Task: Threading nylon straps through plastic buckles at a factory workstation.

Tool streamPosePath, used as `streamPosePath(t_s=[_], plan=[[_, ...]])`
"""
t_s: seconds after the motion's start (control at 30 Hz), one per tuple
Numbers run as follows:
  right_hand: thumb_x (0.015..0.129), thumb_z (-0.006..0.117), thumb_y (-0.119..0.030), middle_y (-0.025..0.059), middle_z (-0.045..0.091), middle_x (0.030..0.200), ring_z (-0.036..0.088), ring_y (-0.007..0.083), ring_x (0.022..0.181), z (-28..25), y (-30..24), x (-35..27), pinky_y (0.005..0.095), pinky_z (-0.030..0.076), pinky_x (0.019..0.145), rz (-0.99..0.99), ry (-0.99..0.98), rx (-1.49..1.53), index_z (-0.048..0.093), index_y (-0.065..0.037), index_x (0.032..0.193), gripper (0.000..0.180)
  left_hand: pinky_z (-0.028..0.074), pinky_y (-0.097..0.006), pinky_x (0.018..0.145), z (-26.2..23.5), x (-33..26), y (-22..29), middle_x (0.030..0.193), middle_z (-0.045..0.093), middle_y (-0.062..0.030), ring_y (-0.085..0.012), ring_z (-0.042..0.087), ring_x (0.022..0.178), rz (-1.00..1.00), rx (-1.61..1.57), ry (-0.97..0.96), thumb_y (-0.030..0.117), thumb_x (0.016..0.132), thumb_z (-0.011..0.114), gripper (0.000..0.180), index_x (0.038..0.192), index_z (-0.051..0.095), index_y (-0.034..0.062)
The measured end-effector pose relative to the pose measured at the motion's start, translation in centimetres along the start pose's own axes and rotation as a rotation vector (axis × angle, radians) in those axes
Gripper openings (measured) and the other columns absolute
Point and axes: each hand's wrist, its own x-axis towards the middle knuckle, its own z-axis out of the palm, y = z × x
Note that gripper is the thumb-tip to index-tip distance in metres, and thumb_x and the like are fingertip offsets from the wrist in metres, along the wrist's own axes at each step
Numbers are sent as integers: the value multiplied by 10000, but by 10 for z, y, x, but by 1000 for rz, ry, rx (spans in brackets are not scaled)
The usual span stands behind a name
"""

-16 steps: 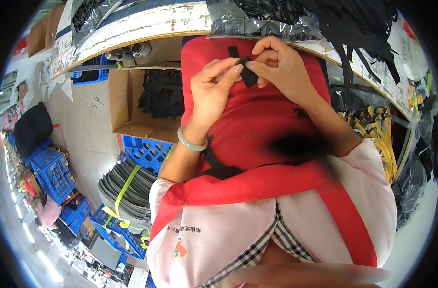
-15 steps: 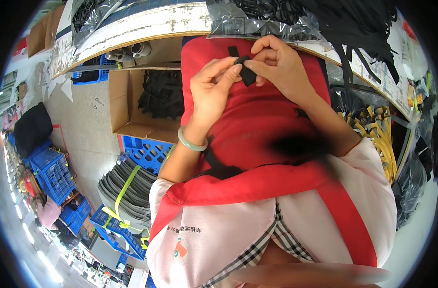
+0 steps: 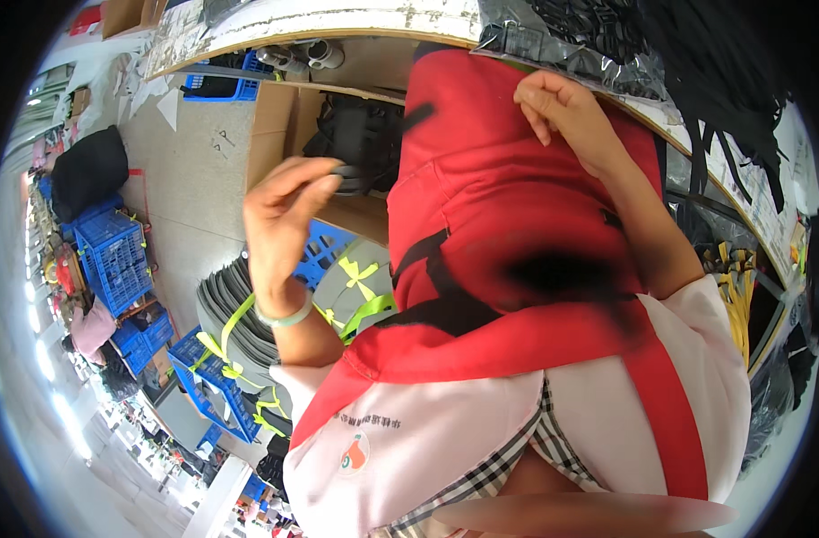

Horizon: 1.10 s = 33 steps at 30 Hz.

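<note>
My left hand (image 3: 288, 215) is raised over the cardboard box on the left, thumb and fingers pinched on a small black strap piece (image 3: 348, 179), which is blurred by motion. Above the red apron (image 3: 490, 152) on my lap hangs my right hand (image 3: 566, 117); its fingers are loosely bent and apart, and no object shows in them. A short black strip (image 3: 418, 117) lies at the left edge of the apron. Black pieces fill part of the cardboard box (image 3: 268, 134) beneath my left hand.
A worn white table (image 3: 338, 29) runs along the front, with a clear plastic bag (image 3: 571, 58) of black straps on it. Black straps (image 3: 719, 108) hang off its right side. Yellow straps (image 3: 736, 296) are at my right. Grey bundles (image 3: 234, 314) and blue crates (image 3: 113, 260) stand left.
My hands have parted. The left has swung left from the lap to over the box with the black piece, while the right has let go and stays above the apron. The view has shifted.
</note>
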Motion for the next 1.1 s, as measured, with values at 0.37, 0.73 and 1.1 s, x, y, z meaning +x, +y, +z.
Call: streamPosePath(t_s=[0.37, 0.73, 1.1], plan=[[880, 573, -168, 76, 626, 723, 582, 135, 656, 10, 38, -17, 300, 469, 620, 70, -267, -402, 611, -15, 888, 158, 478, -306, 886, 155, 150, 41, 1141, 612, -152, -258, 609, 1023, 463, 244, -135, 157, 852, 678, 458, 1257, 542, -7], [906, 555, -139, 11, 556, 694, 513, 89, 626, -32, 41, -16, 265, 447, 597, 11, -143, -377, 596, -26, 890, 121, 495, -439, 826, 264, 243, 39, 1090, 536, -186, -370, 568, 986, 686, 594, -128, 239, 689, 766, 477, 1109, 596, 90], [916, 564, -127, -4, 575, 721, 524, 60, 625, -24, 42, -11, 207, 432, 563, 187, -233, -409, 616, -38, 922, 103, 496, -332, 436, 264, 286, 13, 685, 605, -102, -217, 593, 519, -103, -678, -309, 171, 779, 714, 181, 779, 597, 33]])
